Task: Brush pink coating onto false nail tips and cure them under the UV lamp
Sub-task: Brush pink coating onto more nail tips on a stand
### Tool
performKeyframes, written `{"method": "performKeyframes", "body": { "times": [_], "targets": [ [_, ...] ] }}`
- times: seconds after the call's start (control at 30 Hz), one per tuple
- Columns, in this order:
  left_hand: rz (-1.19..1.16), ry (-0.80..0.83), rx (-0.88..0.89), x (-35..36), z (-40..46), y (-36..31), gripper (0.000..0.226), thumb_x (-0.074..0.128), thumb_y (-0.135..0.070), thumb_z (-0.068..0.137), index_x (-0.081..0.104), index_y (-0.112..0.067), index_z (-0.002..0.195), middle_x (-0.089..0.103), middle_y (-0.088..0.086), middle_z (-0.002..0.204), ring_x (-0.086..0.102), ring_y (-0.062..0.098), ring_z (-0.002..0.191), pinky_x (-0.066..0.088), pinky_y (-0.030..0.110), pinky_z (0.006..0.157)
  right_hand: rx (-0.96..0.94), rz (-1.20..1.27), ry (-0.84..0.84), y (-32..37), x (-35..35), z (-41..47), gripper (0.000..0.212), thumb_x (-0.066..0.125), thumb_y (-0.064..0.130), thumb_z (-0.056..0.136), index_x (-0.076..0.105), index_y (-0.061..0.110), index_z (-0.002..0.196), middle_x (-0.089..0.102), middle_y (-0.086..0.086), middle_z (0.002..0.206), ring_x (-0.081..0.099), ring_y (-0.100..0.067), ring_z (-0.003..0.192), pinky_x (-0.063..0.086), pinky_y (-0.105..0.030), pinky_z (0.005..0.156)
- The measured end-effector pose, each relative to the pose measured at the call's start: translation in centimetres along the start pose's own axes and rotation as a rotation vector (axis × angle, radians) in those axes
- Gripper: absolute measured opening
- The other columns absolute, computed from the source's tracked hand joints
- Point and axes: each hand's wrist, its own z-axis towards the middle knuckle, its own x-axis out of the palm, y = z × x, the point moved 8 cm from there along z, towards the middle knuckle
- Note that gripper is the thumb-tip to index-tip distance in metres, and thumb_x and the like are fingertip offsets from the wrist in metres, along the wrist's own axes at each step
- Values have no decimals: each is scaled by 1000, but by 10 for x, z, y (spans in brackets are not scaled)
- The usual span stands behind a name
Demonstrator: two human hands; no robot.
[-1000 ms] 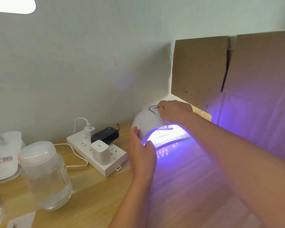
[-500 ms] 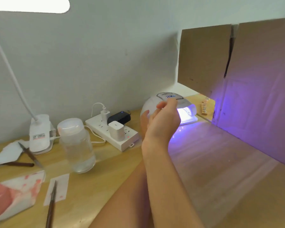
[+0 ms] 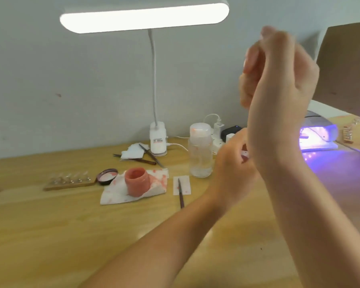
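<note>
My right hand point(image 3: 279, 80) was raised above the tabletop point(image 3: 50, 235), fingers loosely curled, grip holding nothing. Left hand point(image 3: 233, 173) sat lower, near the clear bottle point(image 3: 200, 150); its grip I couldn't tell. UV lamp point(image 3: 318, 134) glowed purple far right. Pink jar point(image 3: 136, 181) stood on stained tissue point(image 3: 114, 194), brush point(image 3: 181, 194) just beside.

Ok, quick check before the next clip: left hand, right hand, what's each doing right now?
Left hand: low over the table, fingers curled; whether it holds anything cannot be told.
Right hand: raised and blurred, fingers loosely curled, nothing visibly held.
</note>
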Motion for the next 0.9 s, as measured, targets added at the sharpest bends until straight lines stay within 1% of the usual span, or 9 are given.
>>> {"method": "performKeyframes", "body": {
  "times": [0.07, 0.13, 0.23, 0.37, 0.5, 0.57, 0.63, 0.77, 0.9],
  "targets": [
    [173, -70, 85, -44, -10, -14, 36, 43, 2, 76, 49, -33, 70, 55, -22, 60, 49, -6, 58, 37, 7, 55, -65, -56, 94, 5, 20, -15, 37, 43, 19, 86, 32, 4, 54, 25, -1, 47, 25, -15, 47, 21, -26, 48],
    [217, -175, 104, -105, -23, -18, 32, 44, -5, 76, 55, -35, 76, 58, -20, 66, 51, -5, 56, 38, 9, 54, -93, -179, 195, -4, 38, -30, 40, 44, 21, 86, 33, -2, 54, 25, -10, 49, 24, -19, 48, 19, -31, 47],
    [361, -425, 124, -199, -42, -17, 29, 41, -13, 74, 57, -36, 80, 62, -18, 73, 53, -4, 66, 43, 13, 63, -119, -380, 313, -33, 55, -57, 43, 46, 24, 87, 23, 22, 50, 23, 3, 47, 21, -7, 46, 17, -26, 46],
    [599, -659, -23, -295, -75, 11, 25, 36, -12, 75, 53, -24, 87, 55, -13, 81, 49, -10, 70, 39, 15, 67, -106, -695, 527, -84, 66, -89, 45, 47, 30, 87, 26, 22, 48, 25, 6, 43, 25, -11, 44, 18, -23, 44],
    [869, -638, -257, -345, -96, 43, 37, 52, 2, 80, 49, -6, 116, 53, 14, 114, 52, 13, 90, 32, 24, 79, 100, -1216, 908, -147, 58, -111, 39, 49, 39, 84, 39, 18, 53, 43, 6, 53, 36, -8, 50, 23, -24, 45],
    [947, -593, -386, -357, -99, 58, 54, 57, 1, 79, 39, -4, 129, 43, 16, 131, 46, 27, 114, 32, 30, 93, 234, -1338, 1048, -163, 50, -117, 36, 48, 43, 84, 40, 21, 57, 45, 8, 59, 38, -7, 54, 24, -24, 47],
    [953, -503, -550, -363, -101, 78, 67, 60, -9, 80, 27, -12, 138, 37, 11, 140, 39, 28, 125, 30, 38, 104, 286, -1429, 1136, -169, 45, -119, 31, 49, 43, 84, 42, 22, 62, 47, 8, 66, 40, -7, 58, 27, -23, 48],
    [962, -353, -753, -366, -106, 103, 80, 62, -23, 80, 12, -21, 143, 38, 11, 142, 40, 32, 126, 32, 41, 105, 414, -1415, 1297, -172, 45, -130, 15, 53, 36, 84, 48, 24, 77, 54, 8, 78, 48, -7, 65, 35, -21, 53],
    [843, -398, -741, -375, -106, 99, 81, 73, -18, 75, 25, -16, 141, 46, 10, 135, 45, 28, 121, 34, 36, 102, 531, -1289, 1409, -168, 51, -141, 11, 55, 25, 85, 45, 28, 84, 68, 3, 80, 54, -2, 52, 42, -18, 54]
  ]
}}
